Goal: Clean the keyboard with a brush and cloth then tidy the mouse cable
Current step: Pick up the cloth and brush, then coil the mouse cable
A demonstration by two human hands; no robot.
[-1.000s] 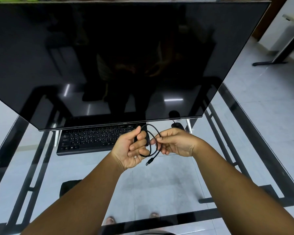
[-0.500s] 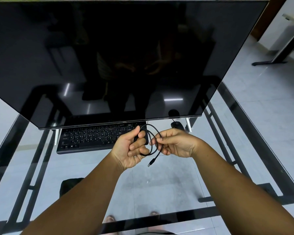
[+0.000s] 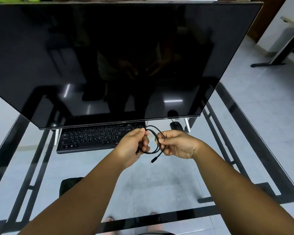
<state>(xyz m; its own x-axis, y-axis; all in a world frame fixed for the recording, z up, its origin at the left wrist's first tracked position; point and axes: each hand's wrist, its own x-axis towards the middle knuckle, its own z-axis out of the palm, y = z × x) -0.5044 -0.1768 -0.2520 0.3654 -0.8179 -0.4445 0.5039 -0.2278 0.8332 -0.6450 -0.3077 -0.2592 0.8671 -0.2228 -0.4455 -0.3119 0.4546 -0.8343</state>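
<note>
A thin black mouse cable (image 3: 157,141) is wound into a small coil above the glass table. My left hand (image 3: 131,146) grips the coil's left side and my right hand (image 3: 177,144) pinches its right side. The cable's plug end (image 3: 153,160) dangles below the coil. The black mouse (image 3: 176,125) rests on the table under the monitor's right corner, behind my right hand. The black keyboard (image 3: 92,139) lies flat beneath the monitor, left of my hands. No brush is in view.
A large dark monitor (image 3: 119,61) on two silver feet fills the upper view and overhangs the keyboard. The table is glass on a black frame (image 3: 244,150). A dark cloth-like thing (image 3: 70,184) lies near my left forearm. Another desk's leg (image 3: 278,56) stands at right.
My hands have drawn slightly apart, so the coil shows more open between them. The plug end still hangs below.
</note>
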